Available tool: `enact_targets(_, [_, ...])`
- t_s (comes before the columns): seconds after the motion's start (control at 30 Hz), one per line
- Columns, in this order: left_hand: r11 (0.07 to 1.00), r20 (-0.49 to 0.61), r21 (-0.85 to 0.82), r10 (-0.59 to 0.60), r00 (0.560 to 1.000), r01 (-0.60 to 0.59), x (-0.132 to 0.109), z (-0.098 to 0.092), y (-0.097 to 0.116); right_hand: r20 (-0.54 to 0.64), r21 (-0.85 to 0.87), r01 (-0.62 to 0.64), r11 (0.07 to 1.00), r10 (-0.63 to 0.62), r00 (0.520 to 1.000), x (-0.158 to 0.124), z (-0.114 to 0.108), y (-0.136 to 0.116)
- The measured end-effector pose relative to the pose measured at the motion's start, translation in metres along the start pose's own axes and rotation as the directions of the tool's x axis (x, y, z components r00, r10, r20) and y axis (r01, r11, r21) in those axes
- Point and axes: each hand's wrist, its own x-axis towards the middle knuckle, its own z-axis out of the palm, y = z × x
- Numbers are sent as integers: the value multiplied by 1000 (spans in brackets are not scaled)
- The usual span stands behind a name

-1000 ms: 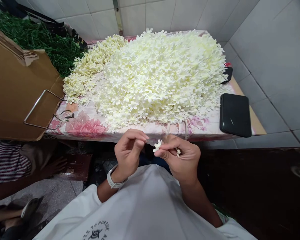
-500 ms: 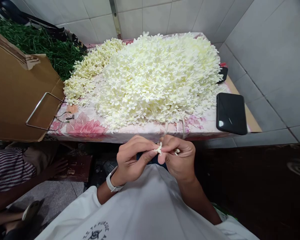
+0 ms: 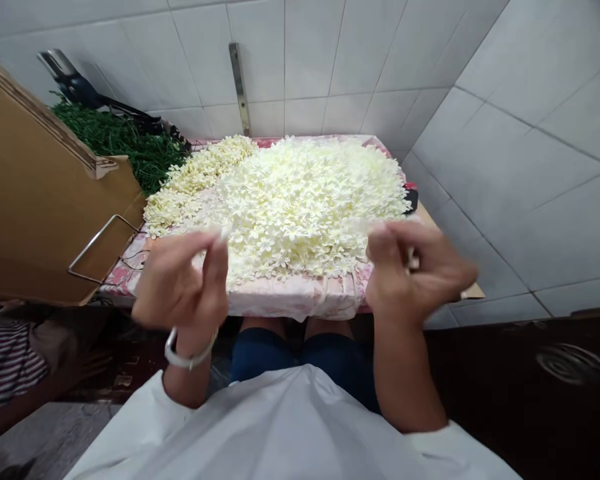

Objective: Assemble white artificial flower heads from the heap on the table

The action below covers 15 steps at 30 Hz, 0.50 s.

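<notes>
"Where's your right hand (image 3: 417, 270)?"

"Raised just past the table's front edge, fingers (image 3: 393, 243) curled and pressed together, pinching a small pale piece (image 3: 413, 262) too blurred to name."

"And your left hand (image 3: 177, 283)?"

"Well apart from the right, with a white watch (image 3: 187, 350) on the wrist. Its fingertips (image 3: 215, 243) are drawn together and point up, but blur hides whether they pinch anything, so I can't tell."

"What lies in front of you?"

"A big heap of cream artificial flowers (image 3: 305, 207) on a pink floral cloth (image 3: 275, 300), with a smaller bank of flowers (image 3: 195, 177) beside it, and both your hands in view over the heap's near edge"
</notes>
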Motion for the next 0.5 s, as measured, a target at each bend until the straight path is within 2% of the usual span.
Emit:
enact_targets(0.03, [984, 76, 68, 159, 984, -164, 17, 6, -7, 31, -78, 66, 995, -64, 998, 20, 9, 2])
enact_targets(0.07, [966, 251, 137, 178, 951, -217, 32, 13, -13, 152, -169, 73, 983, -47, 987, 37, 16, 5])
enact_targets(0.1, [959, 364, 186, 135, 922, -214, 43, 18, -20, 247, -253, 68, 965, -4, 969, 50, 20, 8])
enact_targets(0.13, [957, 396, 223, 88, 914, -188, 49, 22, -25, 279, -310, 48, 950, 43, 959, 57, 22, 12])
enact_targets(0.2, [960, 389, 260, -8, 921, -101, 44, 22, -31, 309, -281, -13, 960, 103, 945, 52, 18, 17])
enact_targets(0.27, [973, 378, 226, -43, 925, -47, 22, 16, -29, 356, -116, -142, 983, 174, 918, 29, 4, 17])
enact_targets(0.33, [991, 445, 133, -75, 892, 17, -8, 7, -20, 439, 77, -234, 969, 178, 881, -3, -11, 12])
enact_targets(0.37, [995, 491, 69, -98, 865, 74, -24, 4, -14, 495, 92, -285, 954, 205, 844, -20, -17, 9])
enact_targets(0.43, [962, 537, -76, -181, 824, 261, -56, -1, -2, 602, -19, -327, 945, 272, 751, -48, -26, 1])
enact_targets(0.5, [892, 582, -163, -257, 771, 421, -82, -3, 9, 639, -72, -273, 959, 254, 726, -71, -29, -6])
